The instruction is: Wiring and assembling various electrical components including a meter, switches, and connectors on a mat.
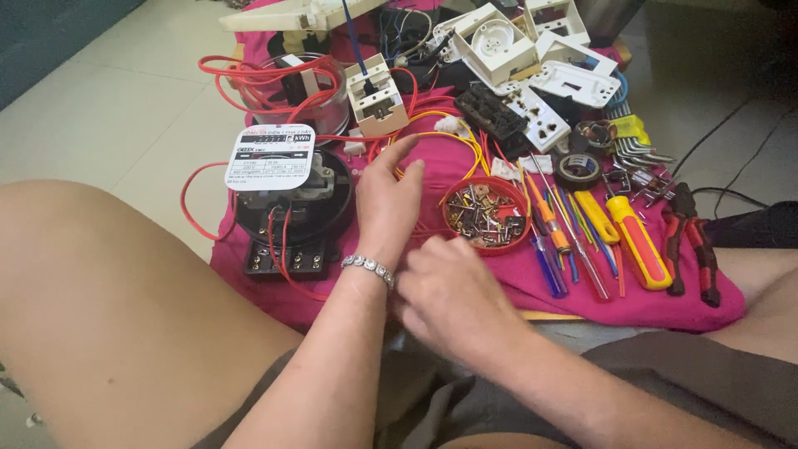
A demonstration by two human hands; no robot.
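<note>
Centre frame, left hand lies on the pink cloth, fingers spread over red wires. Right hand below is curled, fingertips hidden, grip unclear. White rounded label, print too small, caps the black meter at left.
</note>
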